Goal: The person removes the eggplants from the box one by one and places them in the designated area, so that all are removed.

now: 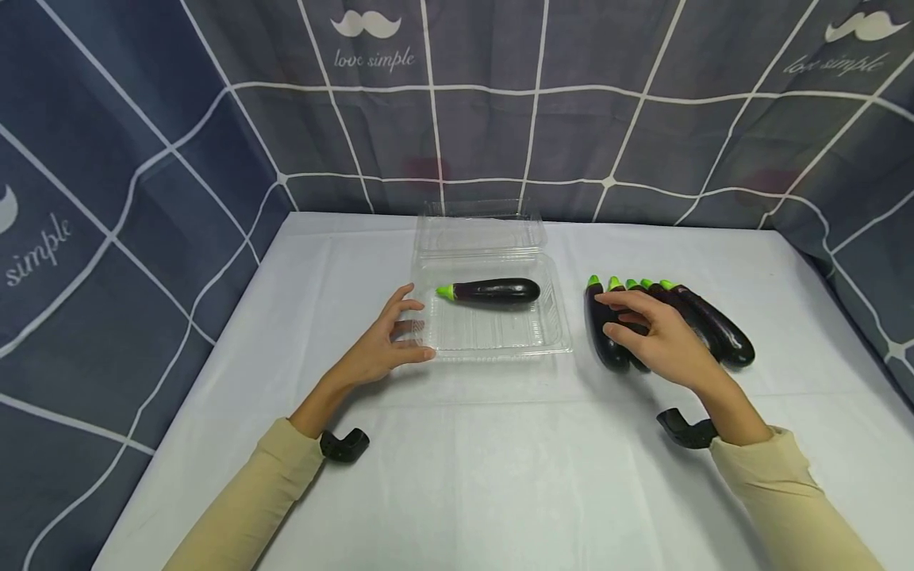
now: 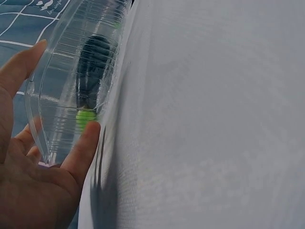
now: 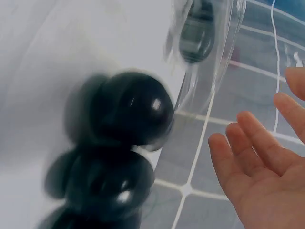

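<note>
A clear plastic clamshell box (image 1: 493, 331) lies on the table with its lid folded back. One eggplant (image 1: 496, 291) rests crosswise inside, its green stem end toward the left. At the box's left side is my left hand (image 1: 378, 346), fingers spread along the wall and thumb by the near corner; the left wrist view shows the fingertips right at the clear wall (image 2: 52, 90). My right hand (image 1: 660, 337) is over the left part of a row of several eggplants (image 1: 721, 329), fingers loosely extended with nothing held. It partly hides them in the head view.
A white cloth covers the table (image 1: 485, 476). Dark checked curtains (image 1: 485, 131) stand behind it and at both sides. Black curved wrist mounts stick out near the left cuff (image 1: 345, 446) and the right cuff (image 1: 687, 429).
</note>
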Demonstrator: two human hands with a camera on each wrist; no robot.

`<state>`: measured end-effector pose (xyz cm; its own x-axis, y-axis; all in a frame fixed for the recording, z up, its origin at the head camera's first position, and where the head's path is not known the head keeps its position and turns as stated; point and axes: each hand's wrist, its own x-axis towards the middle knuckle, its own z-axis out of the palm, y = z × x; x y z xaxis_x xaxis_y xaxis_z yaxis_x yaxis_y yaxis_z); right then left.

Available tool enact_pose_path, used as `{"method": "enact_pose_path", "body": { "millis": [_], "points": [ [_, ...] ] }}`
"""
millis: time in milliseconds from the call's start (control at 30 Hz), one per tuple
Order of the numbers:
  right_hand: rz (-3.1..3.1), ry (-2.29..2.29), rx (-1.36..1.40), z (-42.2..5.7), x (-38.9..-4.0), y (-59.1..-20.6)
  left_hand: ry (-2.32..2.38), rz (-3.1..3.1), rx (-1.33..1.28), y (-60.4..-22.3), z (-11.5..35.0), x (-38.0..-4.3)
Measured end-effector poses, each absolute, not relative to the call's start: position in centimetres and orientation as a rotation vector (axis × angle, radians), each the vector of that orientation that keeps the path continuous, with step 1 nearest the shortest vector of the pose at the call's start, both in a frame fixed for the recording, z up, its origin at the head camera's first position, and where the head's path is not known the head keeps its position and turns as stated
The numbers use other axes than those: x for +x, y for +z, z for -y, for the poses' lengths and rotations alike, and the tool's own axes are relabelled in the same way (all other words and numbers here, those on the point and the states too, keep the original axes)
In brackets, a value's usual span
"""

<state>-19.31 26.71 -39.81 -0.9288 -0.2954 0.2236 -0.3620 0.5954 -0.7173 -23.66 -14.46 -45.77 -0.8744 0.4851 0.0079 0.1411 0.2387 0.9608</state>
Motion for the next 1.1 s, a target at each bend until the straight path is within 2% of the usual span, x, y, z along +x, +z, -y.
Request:
{"method": "enact_pose_path", "body": {
  "millis": [600, 1100],
  "points": [
    [2.668, 1.303, 0.697, -21.4, -20.7, -39.8, 1.662, -2.232, 0.584, -45.8, 14.3, -23.9],
    [2.705, 1.323, 0.749, -16.2, -24.3, -40.1, 1.694, -2.195, 0.596, -45.9, 14.6, -23.9]
  ]
}}
